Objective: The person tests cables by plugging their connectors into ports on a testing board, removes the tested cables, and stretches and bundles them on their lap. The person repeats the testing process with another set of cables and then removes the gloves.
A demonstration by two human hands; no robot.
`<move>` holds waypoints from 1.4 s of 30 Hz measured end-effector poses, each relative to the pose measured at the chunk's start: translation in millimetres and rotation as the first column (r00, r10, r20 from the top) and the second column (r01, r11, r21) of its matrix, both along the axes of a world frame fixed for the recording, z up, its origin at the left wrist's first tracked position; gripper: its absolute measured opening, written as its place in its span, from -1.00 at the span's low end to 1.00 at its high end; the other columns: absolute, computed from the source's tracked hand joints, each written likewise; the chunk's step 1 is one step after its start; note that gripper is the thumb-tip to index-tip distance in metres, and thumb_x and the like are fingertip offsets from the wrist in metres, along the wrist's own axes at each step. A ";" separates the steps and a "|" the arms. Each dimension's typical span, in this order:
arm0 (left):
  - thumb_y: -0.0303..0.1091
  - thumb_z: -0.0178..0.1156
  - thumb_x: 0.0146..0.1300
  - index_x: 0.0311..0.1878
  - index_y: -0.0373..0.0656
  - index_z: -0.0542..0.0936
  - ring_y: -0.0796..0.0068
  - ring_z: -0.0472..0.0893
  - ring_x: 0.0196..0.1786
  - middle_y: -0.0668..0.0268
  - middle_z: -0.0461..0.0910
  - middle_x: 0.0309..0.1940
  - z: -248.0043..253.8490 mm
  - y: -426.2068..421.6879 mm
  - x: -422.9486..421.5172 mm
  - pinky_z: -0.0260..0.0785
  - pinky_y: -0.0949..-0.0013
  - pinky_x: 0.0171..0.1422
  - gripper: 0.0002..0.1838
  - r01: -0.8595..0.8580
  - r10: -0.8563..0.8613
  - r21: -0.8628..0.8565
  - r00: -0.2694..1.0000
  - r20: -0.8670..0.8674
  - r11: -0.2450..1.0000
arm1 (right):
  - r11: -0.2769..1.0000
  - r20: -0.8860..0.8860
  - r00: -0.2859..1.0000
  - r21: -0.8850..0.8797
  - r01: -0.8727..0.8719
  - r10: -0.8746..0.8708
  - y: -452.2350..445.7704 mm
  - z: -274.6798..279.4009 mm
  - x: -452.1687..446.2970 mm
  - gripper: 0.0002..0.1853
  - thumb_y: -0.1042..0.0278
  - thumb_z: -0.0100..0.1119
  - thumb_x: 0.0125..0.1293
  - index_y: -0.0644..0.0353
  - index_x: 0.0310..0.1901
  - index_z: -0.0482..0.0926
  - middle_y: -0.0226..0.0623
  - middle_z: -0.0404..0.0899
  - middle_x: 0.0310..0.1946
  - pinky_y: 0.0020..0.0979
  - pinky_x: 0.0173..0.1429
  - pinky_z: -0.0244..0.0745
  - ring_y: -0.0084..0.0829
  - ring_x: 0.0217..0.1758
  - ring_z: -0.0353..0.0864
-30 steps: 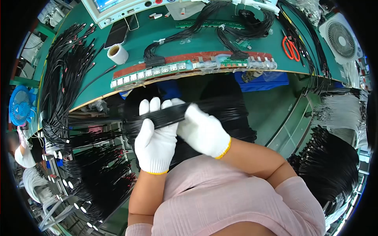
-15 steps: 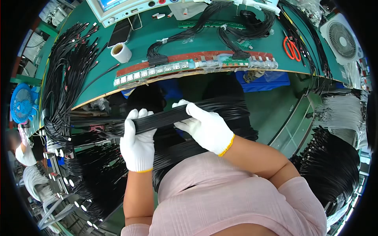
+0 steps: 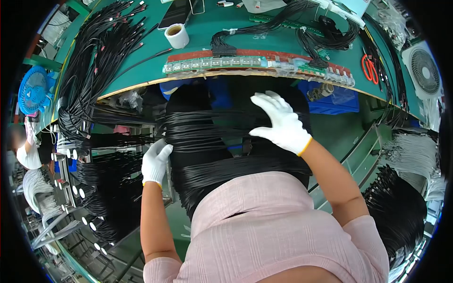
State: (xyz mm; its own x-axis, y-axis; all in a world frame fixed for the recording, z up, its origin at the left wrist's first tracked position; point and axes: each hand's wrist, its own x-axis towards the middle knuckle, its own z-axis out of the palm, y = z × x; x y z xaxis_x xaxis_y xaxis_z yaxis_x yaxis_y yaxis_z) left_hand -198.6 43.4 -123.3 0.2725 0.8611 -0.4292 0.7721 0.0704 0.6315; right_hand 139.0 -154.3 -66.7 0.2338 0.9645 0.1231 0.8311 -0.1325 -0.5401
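Note:
A bundle of black cables (image 3: 193, 134) lies spread across my lap, its strands running sideways. At the bundle's left end is my left hand (image 3: 156, 161) in a white knit glove, fingers curled together against the cables; their tips are partly hidden. My right hand (image 3: 282, 123), gloved the same way, is raised over the right part of the bundle. Its fingers are stretched out with the thumb apart, holding nothing. Closer to my body, a second thick band of black cables (image 3: 236, 165) crosses my lap.
A green workbench (image 3: 141, 61) ahead carries a connector board strip (image 3: 217, 63), a tape roll (image 3: 177, 36), red scissors (image 3: 369, 69) and a cable heap (image 3: 89, 61). Fans stand left (image 3: 35, 90) and right (image 3: 423, 70). Hanging cables (image 3: 396, 212) are at right; another person (image 3: 29, 153) is far left.
My right hand has let go of the cable bundle and moved right, opening. My left hand has come down slightly, and the lifted bundle now lies on my lap. The view has shifted.

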 end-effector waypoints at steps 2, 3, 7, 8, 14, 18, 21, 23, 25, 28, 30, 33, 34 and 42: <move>-0.07 0.28 0.21 0.16 -0.25 0.56 0.29 0.63 0.08 0.12 0.66 0.02 -6.2 -0.3 -0.7 0.39 0.32 0.20 -0.45 0.014 -0.003 -0.035 0.960 0.280 0.999 | 0.980 0.139 0.987 -0.192 -0.055 0.082 5.5 -16.0 2.2 -0.03 -0.10 0.41 0.01 0.12 0.42 0.19 -0.08 0.21 0.41 -0.11 0.52 0.02 -0.02 0.50 0.11; -0.10 0.27 0.22 0.15 -0.22 0.57 0.27 0.64 0.08 0.12 0.65 0.03 -3.8 0.2 -1.3 0.40 0.31 0.19 -0.49 0.024 -0.030 0.050 0.990 0.139 0.998 | 0.963 0.082 0.992 -0.261 -0.068 0.093 7.3 -18.8 1.6 -0.01 -0.12 0.42 0.00 0.13 0.42 0.18 -0.07 0.22 0.40 -0.10 0.52 0.02 -0.02 0.49 0.11; -0.35 0.21 0.25 0.13 -0.05 0.61 0.11 0.63 0.06 0.13 0.64 0.02 6.5 18.1 1.6 0.44 0.22 0.16 -0.64 0.015 -0.016 0.388 1.000 0.000 0.922 | 0.919 0.059 0.983 -0.368 -0.140 0.173 10.9 -18.3 -0.5 0.06 -0.26 0.37 0.00 0.16 0.43 0.14 -0.07 0.22 0.41 -0.05 0.53 -0.02 0.01 0.49 0.10; -0.41 0.20 0.23 0.15 -0.04 0.59 0.09 0.61 0.09 0.13 0.62 0.05 9.4 25.8 7.4 0.42 0.22 0.18 -0.62 -0.016 -0.036 0.477 0.994 0.100 0.878 | 0.924 0.066 0.982 -0.355 -0.141 0.175 10.3 -18.1 -2.5 0.06 -0.27 0.38 -0.01 0.16 0.43 0.15 -0.07 0.22 0.40 -0.05 0.53 -0.03 0.00 0.50 0.09; -0.47 0.24 0.13 0.17 -0.01 0.52 0.07 0.57 0.09 0.18 0.59 0.06 -1.4 65.4 35.3 0.45 0.15 0.13 -0.53 0.542 -0.490 0.571 0.832 -0.261 0.617 | 0.911 0.254 0.910 -0.342 -0.232 0.328 20.1 -13.9 -17.5 0.09 -0.16 0.43 -0.03 0.14 0.45 0.07 -0.09 0.20 0.40 -0.01 0.50 0.00 0.01 0.46 0.13; -0.42 0.24 0.16 0.13 -0.02 0.56 0.06 0.59 0.03 0.15 0.61 -0.01 -22.4 81.1 19.6 0.46 0.14 0.10 -0.59 0.517 -0.382 0.584 0.856 -0.349 0.626 | 0.948 0.370 0.899 -0.294 -0.124 0.233 2.8 -31.7 -3.5 0.00 0.12 0.46 -0.02 0.12 0.43 0.11 -0.09 0.35 0.26 -0.06 0.40 0.16 -0.05 0.32 0.32; -0.36 0.25 0.17 0.08 -0.09 0.61 0.05 0.60 0.03 0.08 0.63 -0.04 -43.1 91.2 6.5 0.45 0.19 0.12 -0.63 0.457 -0.263 0.425 0.858 -0.440 0.781 | 0.960 0.337 0.939 -0.280 0.025 0.074 -7.3 -41.4 11.0 -0.22 0.26 0.42 -0.03 0.08 0.29 0.33 -0.24 0.59 -0.19 -0.20 0.15 0.36 -0.15 -0.02 0.54; -0.36 0.27 0.15 0.04 -0.09 0.62 0.05 0.60 0.04 0.10 0.62 -0.01 -14.7 80.6 8.6 0.45 0.18 0.15 -0.65 0.483 -0.324 0.311 0.835 -0.444 0.818 | 0.960 0.301 0.951 -0.279 0.016 0.071 -14.4 -39.9 18.0 -0.38 0.28 0.39 -0.02 0.06 0.15 0.45 -0.23 0.61 -0.22 -0.20 0.11 0.40 -0.14 -0.05 0.56; -0.34 0.33 0.09 0.03 -0.12 0.62 0.04 0.60 0.05 0.09 0.61 0.01 41.3 55.4 27.5 0.44 0.17 0.18 -0.62 0.403 -0.331 0.359 0.911 -0.246 0.842 | 0.977 0.233 0.972 -0.212 0.023 0.028 -14.3 -38.6 22.4 -0.56 0.28 0.36 0.01 0.05 -0.01 0.56 -0.21 0.63 -0.26 -0.18 0.06 0.44 -0.11 -0.11 0.59; -0.19 0.53 -0.24 0.09 -0.24 0.50 -0.01 0.48 0.14 0.08 0.53 0.01 109.6 2.1 86.9 0.34 0.10 0.26 -0.26 0.474 -0.744 0.735 0.665 0.063 0.485 | 0.972 0.122 0.992 -0.228 0.059 -0.032 -8.1 0.5 2.0 -0.69 0.25 0.30 0.05 0.03 -0.11 0.62 -0.21 0.65 -0.34 -0.17 -0.03 0.50 -0.12 -0.21 0.62; -0.11 0.55 -0.29 0.12 -0.22 0.44 0.07 0.43 0.06 0.11 0.48 -0.10 131.6 -22.6 125.8 0.27 0.13 0.23 -0.16 0.702 -0.837 0.628 0.529 -0.142 0.337 | 0.986 0.106 0.994 -0.164 -0.023 0.041 2.1 39.7 -12.0 -0.69 0.27 0.29 0.05 0.03 -0.12 0.61 -0.24 0.64 -0.38 -0.19 -0.08 0.50 -0.13 -0.26 0.62; -0.17 0.37 0.02 0.00 0.02 0.57 0.06 0.62 -0.22 0.18 0.62 -0.33 91.6 -18.4 129.4 0.47 0.12 -0.13 -0.57 0.741 -0.712 0.487 0.638 -0.295 0.462 | 0.999 0.194 0.980 -0.029 -0.026 0.031 5.8 67.7 -21.6 -0.70 0.27 0.30 0.05 0.03 -0.13 0.61 -0.25 0.61 -0.42 -0.20 -0.16 0.49 -0.13 -0.31 0.61; -0.16 0.32 0.09 -0.09 0.07 0.62 0.07 0.64 -0.27 0.21 0.64 -0.39 100.6 -5.2 127.1 0.49 0.11 -0.19 -0.71 0.711 -0.717 0.511 0.656 -0.235 0.484 | 1.000 0.121 0.993 0.003 0.015 -0.015 2.0 62.3 -15.2 -0.71 0.28 0.30 0.06 0.05 -0.13 0.61 -0.22 0.62 -0.40 -0.19 -0.13 0.50 -0.11 -0.28 0.62; -0.47 0.34 0.02 -0.14 -0.25 0.60 0.42 0.66 -0.26 0.30 0.65 -0.36 275.8 49.7 67.1 0.48 0.41 -0.13 -0.71 0.145 -0.345 0.615 0.913 0.219 0.775 | 0.937 0.030 0.937 0.025 0.348 -0.348 -81.5 -17.3 51.5 -0.78 0.48 0.35 0.00 0.19 -0.25 0.62 -0.10 0.63 -0.39 -0.19 -0.15 0.55 -0.05 -0.27 0.64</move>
